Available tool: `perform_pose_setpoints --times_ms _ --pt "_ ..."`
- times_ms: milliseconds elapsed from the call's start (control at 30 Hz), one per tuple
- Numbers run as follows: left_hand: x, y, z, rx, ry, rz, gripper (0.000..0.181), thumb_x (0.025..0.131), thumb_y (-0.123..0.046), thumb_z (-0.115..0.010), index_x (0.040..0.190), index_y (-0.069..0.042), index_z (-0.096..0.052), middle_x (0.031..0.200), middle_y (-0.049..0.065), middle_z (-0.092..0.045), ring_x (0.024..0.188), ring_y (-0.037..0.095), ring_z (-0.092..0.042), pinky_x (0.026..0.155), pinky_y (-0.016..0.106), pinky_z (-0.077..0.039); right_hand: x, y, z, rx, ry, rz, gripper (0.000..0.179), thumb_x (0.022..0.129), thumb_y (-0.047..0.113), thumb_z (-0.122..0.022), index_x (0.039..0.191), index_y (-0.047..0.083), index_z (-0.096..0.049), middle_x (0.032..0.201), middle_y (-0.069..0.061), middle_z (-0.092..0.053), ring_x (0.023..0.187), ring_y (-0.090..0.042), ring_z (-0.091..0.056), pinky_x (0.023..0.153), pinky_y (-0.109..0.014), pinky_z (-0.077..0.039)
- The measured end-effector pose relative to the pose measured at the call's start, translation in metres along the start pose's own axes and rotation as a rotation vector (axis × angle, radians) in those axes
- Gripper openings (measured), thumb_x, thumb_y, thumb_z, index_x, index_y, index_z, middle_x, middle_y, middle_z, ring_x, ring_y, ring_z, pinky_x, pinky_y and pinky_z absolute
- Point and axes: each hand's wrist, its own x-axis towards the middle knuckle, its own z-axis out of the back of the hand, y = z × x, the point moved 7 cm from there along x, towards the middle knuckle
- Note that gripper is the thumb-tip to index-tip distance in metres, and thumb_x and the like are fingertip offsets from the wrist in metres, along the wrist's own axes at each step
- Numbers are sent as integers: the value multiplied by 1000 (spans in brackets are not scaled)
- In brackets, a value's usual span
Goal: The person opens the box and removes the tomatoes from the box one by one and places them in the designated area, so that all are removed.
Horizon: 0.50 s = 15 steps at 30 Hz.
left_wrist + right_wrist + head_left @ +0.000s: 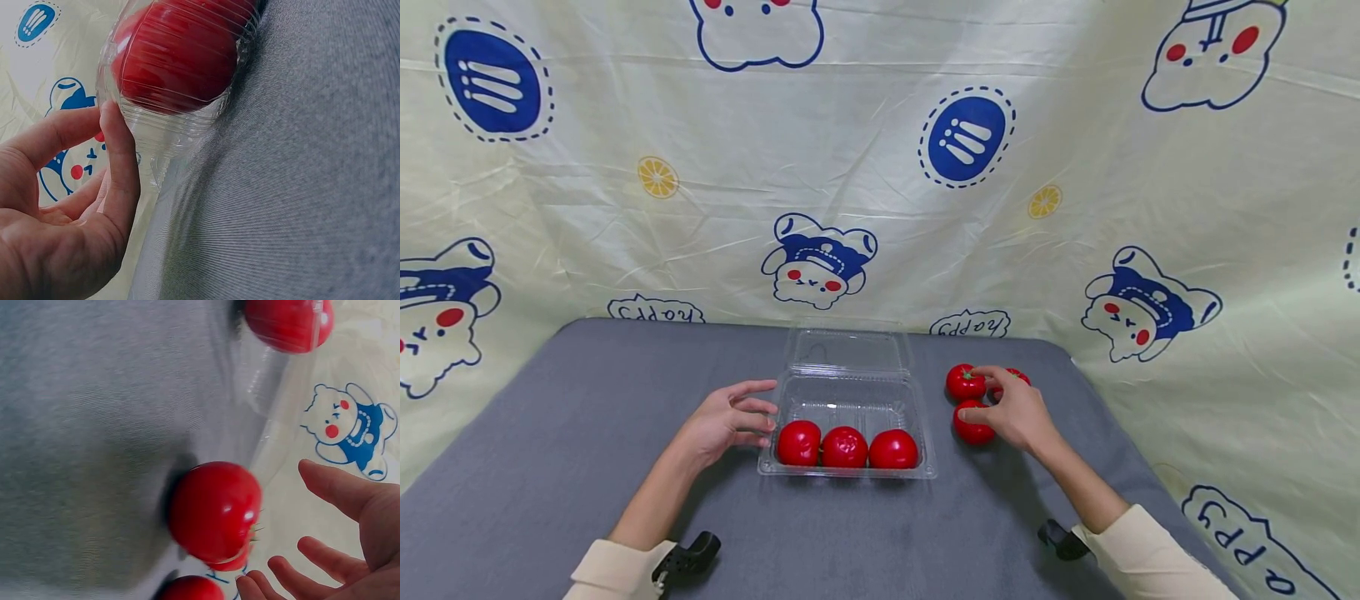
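Head view shows me three tomatoes [845, 448] in the near half of the box [850, 472], left hand [726, 422] unclenched at its side, right hand [1017, 412] spread over three loose tomatoes [964, 383], gripping none: picking, I judge, so next calls for curling round one.

You've got a grey table surface [820, 542] below you, a creased, pale curtain [880, 167] behind it, and look: upside-down bears [820, 271], blue badges [966, 139], orange slices [658, 177], inverted "happy" lettering [970, 325]!
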Motion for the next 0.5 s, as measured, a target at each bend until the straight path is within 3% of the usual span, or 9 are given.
perform_pose_setpoints --times_ms 200,500 --pt "0 0 0 0 -2 0 67 91 0 -66 153 1 -38 116 20 -67 81 17 -69 74 33 -63 2 20 3 17 4 35 76 78 31 -85 144 10 -52 137 -23 -58 118 -42 -56 82 -49 -61" --pt "0 0 1 3 -1 -1 67 91 0 -66 152 1 -38 117 21 -66 82 18 -69 74 34 -63 4 49 -11 46 51 70 73 83 30 -82 146 13 -51 143 -20 -56 123 -40 -57 93 -54 -57"
